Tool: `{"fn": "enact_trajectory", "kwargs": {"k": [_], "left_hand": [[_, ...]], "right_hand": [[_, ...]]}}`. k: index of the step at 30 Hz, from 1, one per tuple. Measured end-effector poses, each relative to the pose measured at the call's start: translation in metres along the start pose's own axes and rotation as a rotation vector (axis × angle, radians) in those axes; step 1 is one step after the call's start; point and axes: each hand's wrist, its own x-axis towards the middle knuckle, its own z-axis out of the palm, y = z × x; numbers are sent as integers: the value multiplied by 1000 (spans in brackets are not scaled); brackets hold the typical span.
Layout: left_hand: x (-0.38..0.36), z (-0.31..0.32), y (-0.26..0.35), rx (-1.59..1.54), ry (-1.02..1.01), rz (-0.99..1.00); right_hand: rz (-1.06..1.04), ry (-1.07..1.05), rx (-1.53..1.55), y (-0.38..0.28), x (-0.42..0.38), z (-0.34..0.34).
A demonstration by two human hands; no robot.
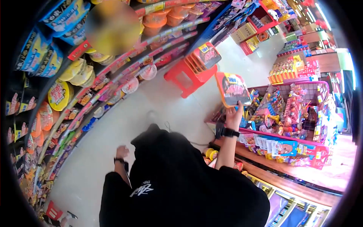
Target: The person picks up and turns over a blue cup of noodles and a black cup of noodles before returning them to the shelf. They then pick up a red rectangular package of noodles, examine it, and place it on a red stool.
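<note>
My right hand (235, 115) is raised, with the thumb and fingers closed on the near edge of a boxed instant meal (233, 89). This box has an orange rim, a dark printed top and a blue-and-yellow label, and it is tilted toward me. Just beyond it, a stack of matching boxes (206, 56) sits on a red plastic stool (189, 77). My left hand (121, 152) hangs low beside my body over the floor, its fingers loosely apart and nothing in them.
Curved shelves (113, 62) of cup noodles and packets line the left side. A pink-edged wire bin (319, 113) of candy and small toys stands on a wooden counter (280, 178) to the right. Pale floor (94, 166) runs between them. Cartons (244, 34) stand farther back.
</note>
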Motion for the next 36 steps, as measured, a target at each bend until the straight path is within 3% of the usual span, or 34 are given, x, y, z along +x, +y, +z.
{"fn": "enact_trajectory", "kwargs": {"k": [2,4,8,13,16,19,21,23,25,29,31,34,36], "left_hand": [[7,36,58,337,37,247],[-42,107,149,254,243,262],[-73,162,252,281,187,440],[-79,169,235,209,327,463],[-60,144,140,92,335,441],[-111,195,77,-168,585,100],[-132,218,10,-420,522,36],[-154,250,-32,-397,468,49],[-179,301,-35,-211,499,-32],[-197,355,-25,18,459,23],[-189,365,-7,-14,505,-24],[-165,363,17,-278,631,-139],[-163,371,49,-269,640,3]], "right_hand": [[-52,54,35,-4,24,2],[-7,42,25,-6,69,-22],[-46,119,-37,-3,109,9],[17,96,-69,20,159,31],[93,103,-122,34,189,61],[150,-56,-178,52,257,73],[165,-128,-180,58,280,87],[136,-46,-138,65,298,110],[132,-124,-105,71,322,121],[219,-247,-130,72,335,115],[230,-328,-47,81,353,109],[307,-208,-114,82,355,107],[294,-196,-128,88,360,103]]}}
